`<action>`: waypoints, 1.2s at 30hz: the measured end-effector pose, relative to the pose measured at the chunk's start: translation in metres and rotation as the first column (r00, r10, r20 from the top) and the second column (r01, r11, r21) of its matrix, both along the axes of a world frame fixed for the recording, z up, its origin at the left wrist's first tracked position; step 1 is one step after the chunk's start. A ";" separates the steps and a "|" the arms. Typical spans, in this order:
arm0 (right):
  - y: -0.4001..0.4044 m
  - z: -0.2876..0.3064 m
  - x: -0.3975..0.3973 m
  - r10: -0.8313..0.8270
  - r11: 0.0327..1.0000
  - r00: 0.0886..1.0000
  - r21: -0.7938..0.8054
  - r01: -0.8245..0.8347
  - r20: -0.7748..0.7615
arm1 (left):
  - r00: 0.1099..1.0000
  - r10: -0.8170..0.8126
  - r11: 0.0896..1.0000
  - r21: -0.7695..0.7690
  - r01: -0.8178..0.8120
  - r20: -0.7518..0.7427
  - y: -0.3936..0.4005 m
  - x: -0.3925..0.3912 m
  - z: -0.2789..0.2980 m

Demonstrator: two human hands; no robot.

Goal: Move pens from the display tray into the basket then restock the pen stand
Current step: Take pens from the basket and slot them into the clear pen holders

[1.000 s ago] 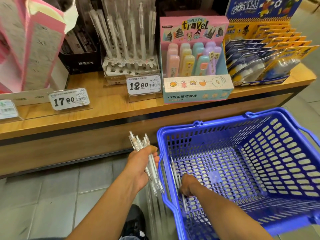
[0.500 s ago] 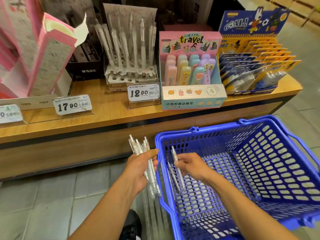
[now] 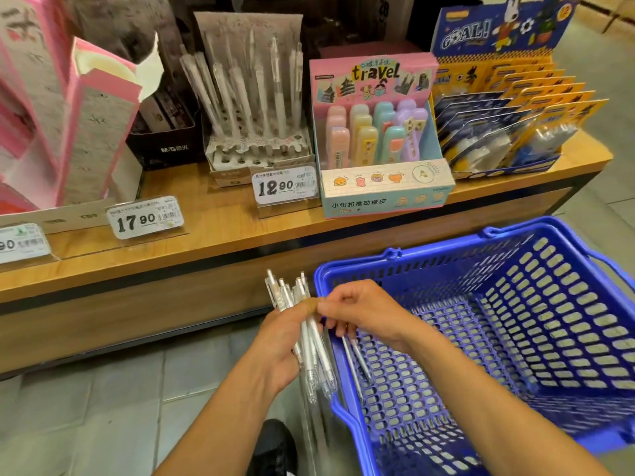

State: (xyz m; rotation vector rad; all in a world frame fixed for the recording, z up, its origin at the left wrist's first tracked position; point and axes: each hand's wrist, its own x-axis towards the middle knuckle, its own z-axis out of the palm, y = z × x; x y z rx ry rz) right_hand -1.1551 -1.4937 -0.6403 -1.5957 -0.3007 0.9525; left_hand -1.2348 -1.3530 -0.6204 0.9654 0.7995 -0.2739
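The left hand [image 3: 281, 341] grips a bundle of clear pens [image 3: 309, 338] just outside the basket's [image 3: 347, 413] near-left rim; the right hand [image 3: 360, 314], fingers curled, pinches two more pens [image 3: 357, 362] over that rim, tips pointing down into the basket. By appearance, the step in hand is collecting pens for restocking; the next move likely calls for merging both lots, then carrying them to the pen stand [image 3: 257, 156] at the shelf's [image 3: 213, 231] rear, seating each in a free hole.
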 end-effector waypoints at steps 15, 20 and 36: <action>-0.027 -0.198 0.004 0.314 0.462 0.940 -0.887 -0.026 0.136 | 0.974 0.185 0.981 -0.039 -0.191 -0.131 0.011 0.004 -0.020; -0.021 -0.201 0.003 0.218 0.592 0.968 -0.805 -0.030 0.123 | 0.968 0.201 0.979 -0.014 -0.205 -0.149 0.011 0.002 -0.020; -0.056 -0.037 0.026 0.246 0.920 0.961 -0.281 -0.273 -0.129 | 0.977 0.184 0.982 -0.011 -0.186 -0.104 0.006 0.004 -0.010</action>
